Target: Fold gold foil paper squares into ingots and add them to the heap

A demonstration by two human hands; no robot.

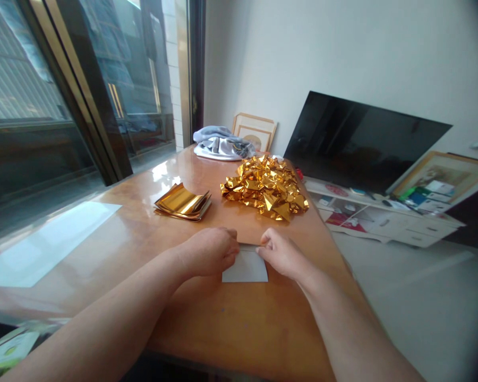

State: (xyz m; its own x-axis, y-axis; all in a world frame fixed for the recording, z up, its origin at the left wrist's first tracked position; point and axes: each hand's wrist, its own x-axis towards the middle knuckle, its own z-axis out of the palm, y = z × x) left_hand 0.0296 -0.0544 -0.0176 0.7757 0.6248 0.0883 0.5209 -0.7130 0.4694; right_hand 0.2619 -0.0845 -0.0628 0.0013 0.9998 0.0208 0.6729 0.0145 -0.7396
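While both hands work at the far edge of a pale, matt sheet (245, 267), the sheet lies flat on the glossy wooden table (239, 339), close to the table's near edge. The left hand (207, 252) is curled, its fingers bearing on the sheet's far left corner, while the right hand (281, 253) pinches the far right corner between thumb and forefinger. A narrow band along that far edge may be turned over, but the fingers partly hide it, so I cannot tell whether a fold has been made. Most of the sheet's near part remains smooth and bare. Beyond the sheet and to its left, a small stack of gold foil sheets (182, 202) sits with its top layers curling upward. Farther on and slightly right of the sheet, a large heap of crumpled gold foil (265, 187) glitters, with no hand touching it or the stack. Past the heap, a bundled grey cloth (219, 143) lies on the table, with a wooden picture frame (255, 132) leaning against the wall behind. Farther right of the sheet, a dark flat screen (362, 140) tilts above a cluttered white cabinet (382, 223).
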